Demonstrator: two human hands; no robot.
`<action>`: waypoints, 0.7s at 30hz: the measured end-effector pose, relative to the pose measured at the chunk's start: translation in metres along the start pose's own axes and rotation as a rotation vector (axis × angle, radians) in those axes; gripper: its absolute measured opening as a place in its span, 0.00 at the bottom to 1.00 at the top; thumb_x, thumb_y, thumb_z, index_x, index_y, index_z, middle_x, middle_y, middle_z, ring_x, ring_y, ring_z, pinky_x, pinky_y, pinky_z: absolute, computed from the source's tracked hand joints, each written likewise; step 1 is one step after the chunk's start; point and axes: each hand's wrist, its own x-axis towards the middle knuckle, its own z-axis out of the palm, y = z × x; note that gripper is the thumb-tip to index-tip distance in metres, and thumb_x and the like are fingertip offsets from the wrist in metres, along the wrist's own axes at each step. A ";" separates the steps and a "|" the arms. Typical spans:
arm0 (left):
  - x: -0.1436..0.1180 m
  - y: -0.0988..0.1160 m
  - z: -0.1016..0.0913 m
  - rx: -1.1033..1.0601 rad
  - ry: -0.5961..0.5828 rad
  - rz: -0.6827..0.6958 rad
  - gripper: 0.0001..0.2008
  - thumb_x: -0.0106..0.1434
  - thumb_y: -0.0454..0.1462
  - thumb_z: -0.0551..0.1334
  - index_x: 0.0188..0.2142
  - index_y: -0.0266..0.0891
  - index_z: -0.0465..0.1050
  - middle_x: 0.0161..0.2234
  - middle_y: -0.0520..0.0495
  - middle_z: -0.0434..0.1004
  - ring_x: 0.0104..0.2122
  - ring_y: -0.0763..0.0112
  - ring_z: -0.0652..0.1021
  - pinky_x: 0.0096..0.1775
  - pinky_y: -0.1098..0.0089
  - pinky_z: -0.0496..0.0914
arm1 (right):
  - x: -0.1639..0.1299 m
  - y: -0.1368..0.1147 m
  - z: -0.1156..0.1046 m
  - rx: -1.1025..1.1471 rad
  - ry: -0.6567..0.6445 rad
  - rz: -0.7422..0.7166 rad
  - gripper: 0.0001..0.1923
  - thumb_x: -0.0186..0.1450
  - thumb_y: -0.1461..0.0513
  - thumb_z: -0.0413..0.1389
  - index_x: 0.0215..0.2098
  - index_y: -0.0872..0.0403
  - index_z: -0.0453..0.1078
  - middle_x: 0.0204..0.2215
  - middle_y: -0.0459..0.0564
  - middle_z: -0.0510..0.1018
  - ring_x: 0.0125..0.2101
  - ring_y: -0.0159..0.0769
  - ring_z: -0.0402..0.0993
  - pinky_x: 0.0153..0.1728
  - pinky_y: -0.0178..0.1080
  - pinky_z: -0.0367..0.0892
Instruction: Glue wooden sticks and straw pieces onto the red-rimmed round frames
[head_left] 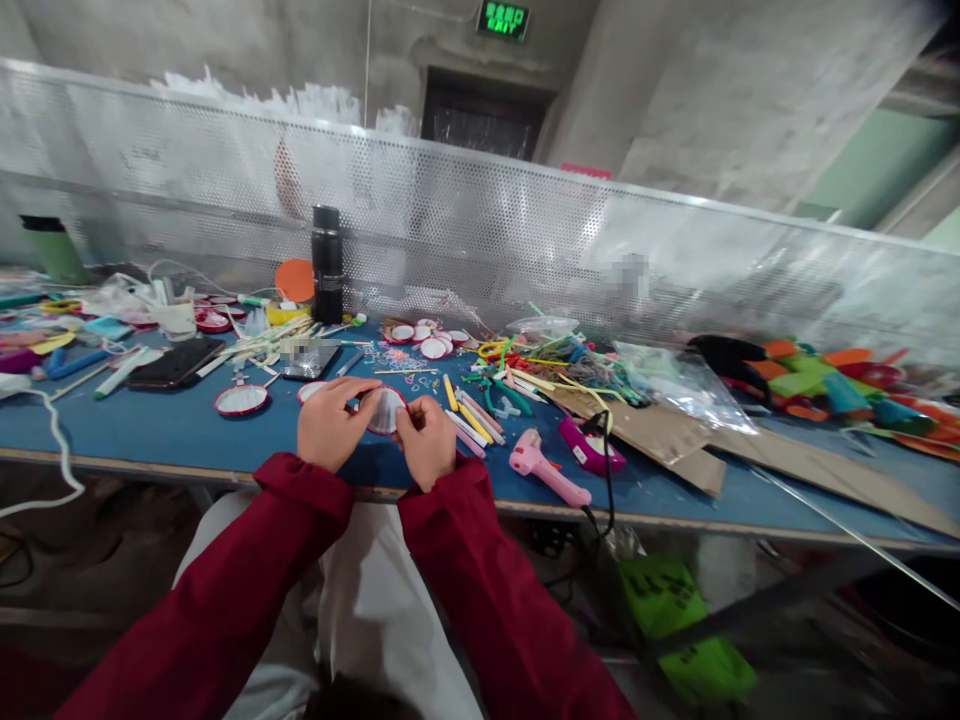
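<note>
Between my two hands I hold up a small round white disc with a red rim [386, 412], its face turned toward me. My left hand [334, 422] pinches its left edge between thumb and fingers. On the lower right edge, the thumb and fingers of my right hand [427, 440] are closed. A similar red-rimmed disc [241, 400] lies on the table to the left, and another one [309, 391] is partly hidden behind my left hand. Just right of my right hand lie several white, yellow and pink sticks [474, 415].
A pink glue gun [547, 470] and a purple device [591, 446] lie right of my hands on the blue table [180, 425]. Behind are a black bottle [327, 265], more discs [433, 347] and tangled coloured strands [517, 360]. Cardboard [660, 435] lies right; a phone [176, 363] lies left.
</note>
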 end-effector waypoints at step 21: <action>-0.005 0.002 0.000 0.131 0.109 -0.025 0.09 0.62 0.37 0.60 0.34 0.45 0.81 0.37 0.51 0.85 0.37 0.65 0.82 0.42 0.67 0.74 | -0.002 0.000 0.002 -0.043 -0.054 -0.002 0.11 0.63 0.56 0.55 0.25 0.49 0.60 0.16 0.40 0.72 0.19 0.31 0.71 0.23 0.33 0.64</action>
